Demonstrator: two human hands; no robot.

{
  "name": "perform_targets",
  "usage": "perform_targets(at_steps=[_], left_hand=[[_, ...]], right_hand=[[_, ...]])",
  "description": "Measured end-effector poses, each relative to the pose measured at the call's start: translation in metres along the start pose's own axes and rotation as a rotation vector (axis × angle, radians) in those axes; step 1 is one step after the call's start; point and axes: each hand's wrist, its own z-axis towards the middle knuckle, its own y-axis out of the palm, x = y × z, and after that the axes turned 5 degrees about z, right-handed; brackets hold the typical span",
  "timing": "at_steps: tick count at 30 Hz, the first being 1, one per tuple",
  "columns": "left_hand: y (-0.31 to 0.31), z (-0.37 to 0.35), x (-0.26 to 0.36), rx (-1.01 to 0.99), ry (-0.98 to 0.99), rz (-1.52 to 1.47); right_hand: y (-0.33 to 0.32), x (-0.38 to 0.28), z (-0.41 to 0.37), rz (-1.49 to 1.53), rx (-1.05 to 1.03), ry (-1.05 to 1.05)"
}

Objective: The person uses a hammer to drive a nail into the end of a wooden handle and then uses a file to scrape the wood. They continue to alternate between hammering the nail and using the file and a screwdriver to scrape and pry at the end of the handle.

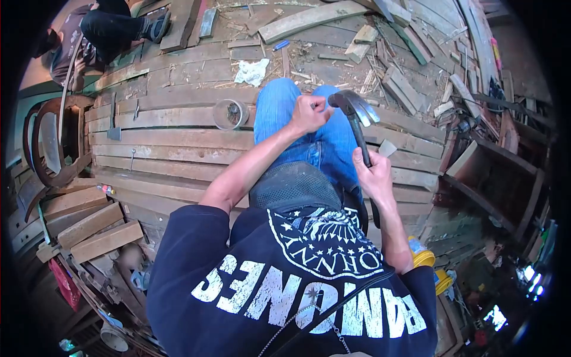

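My right hand [375, 171] is wrapped round the dark handle of a claw hammer [355, 122], held upright over my right thigh. The hammer's metal head and shiny claw are at the top. Just left of the head, my left hand [309, 114] is closed in a pinch above my knees, in blue jeans [276, 113]. Whatever small thing its fingers may hold is hidden. To the left of my legs stands a clear plastic tub [230, 114] with small dark bits inside, too small to name.
I sit over a slatted wooden surface [172, 138]. A hatchet-like tool [113, 132] and a small wrench [132, 159] lie left. White crumpled cloth [251, 72] and wood offcuts [401, 89] litter the floor ahead. Another person [98, 41] sits at upper left. Planks [98, 232] are piled lower left.
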Motion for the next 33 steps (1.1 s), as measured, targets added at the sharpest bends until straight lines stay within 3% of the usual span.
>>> perform_targets(at_steps=[4, 8, 12, 14, 16, 18, 20, 25, 27, 33], left_hand=[[0.01, 0.004, -0.007, 0.15, 0.072, -0.036], [0.011, 0.011, -0.023, 0.16, 0.18, 0.025], [0.011, 0.01, -0.03, 0.042, 0.101, -0.001], [0.003, 0.011, -0.021, 0.034, 0.118, 0.056], [-0.004, 0.013, -0.01, 0.002, 0.198, 0.025], [0.005, 0.011, -0.021, 0.079, 0.282, -0.045], [0.012, 0.008, -0.031, 0.06, 0.132, -0.121], [0.01, 0.009, -0.035, 0.044, 0.127, 0.012], [0.007, 0.013, -0.03, 0.091, 0.326, -0.033], [-0.001, 0.014, -0.012, 0.055, 0.262, -0.069]], right_hand=[[0.002, -0.004, 0.008, -0.005, -0.016, -0.064], [0.004, -0.011, 0.009, 0.026, -0.02, -0.079], [0.009, 0.005, 0.012, 0.004, -0.033, -0.114], [0.012, 0.004, 0.014, 0.036, -0.053, -0.131], [0.012, -0.005, 0.016, -0.119, -0.077, -0.051], [0.011, -0.011, 0.013, -0.108, -0.059, -0.076], [0.009, -0.014, 0.013, -0.103, -0.045, -0.096], [0.009, -0.012, 0.012, -0.077, -0.038, -0.098], [0.009, -0.013, 0.014, -0.132, -0.077, -0.021], [0.008, -0.024, 0.006, -0.146, -0.054, -0.126]])
